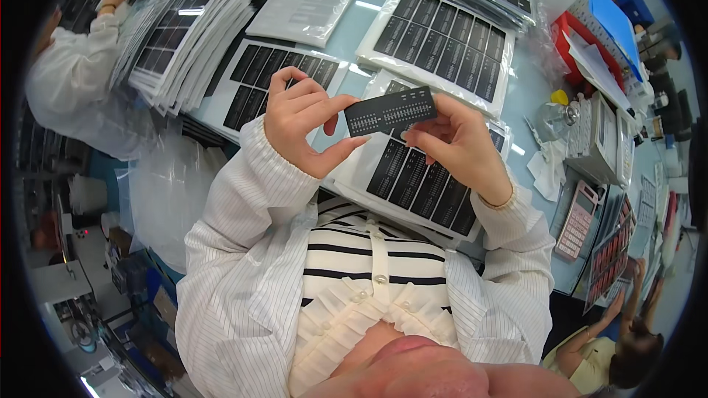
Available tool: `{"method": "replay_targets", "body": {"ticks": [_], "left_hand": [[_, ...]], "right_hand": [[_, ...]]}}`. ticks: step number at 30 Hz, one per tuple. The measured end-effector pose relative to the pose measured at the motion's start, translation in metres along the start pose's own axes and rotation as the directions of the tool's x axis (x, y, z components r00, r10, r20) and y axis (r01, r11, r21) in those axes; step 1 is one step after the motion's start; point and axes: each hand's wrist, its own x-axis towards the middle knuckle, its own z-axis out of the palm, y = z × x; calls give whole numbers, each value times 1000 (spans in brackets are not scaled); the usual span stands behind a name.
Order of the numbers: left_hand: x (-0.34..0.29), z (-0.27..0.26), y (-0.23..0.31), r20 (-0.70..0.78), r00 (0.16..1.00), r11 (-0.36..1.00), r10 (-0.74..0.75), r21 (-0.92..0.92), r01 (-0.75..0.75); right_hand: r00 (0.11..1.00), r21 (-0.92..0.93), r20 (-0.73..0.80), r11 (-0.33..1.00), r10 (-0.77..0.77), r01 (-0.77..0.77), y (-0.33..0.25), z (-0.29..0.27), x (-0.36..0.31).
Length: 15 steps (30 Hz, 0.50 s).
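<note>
A small black rectangular panel (391, 112) with rows of fine light markings and small holes is held up, slightly tilted, above the table. My right hand (461, 140) pinches its right end between thumb and fingers. At the other end, my left hand (302, 121) has the index finger at the top corner and the thumb at the lower edge, its other fingers curled. Beneath my hands lies a stack of white-backed sheets (420, 188) carrying similar black panels in rows. Part of that stack is hidden by my hands and the held panel.
More panel sheets (439, 44) lie farther back, beside a plastic-wrapped pack (310, 1). Tall sheet piles (184, 37) stand at left, near another person's sleeve (81, 96). On the right are a glass bottle (554, 119), a red bin (582, 40) and a pink calculator (577, 221).
</note>
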Motion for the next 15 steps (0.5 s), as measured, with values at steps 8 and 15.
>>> {"method": "replay_targets", "body": {"ticks": [8, 15], "left_hand": [[-70, -29, -1, -72, 981, 983, -181, -12, 181], [-196, -55, -31, -493, 737, 799, -462, 130, 587]], "right_hand": [[970, -405, 174, 886, -169, 226, 9, 21, -9], [968, -381, 212, 900, -137, 211, 4, 22, -7]]}}
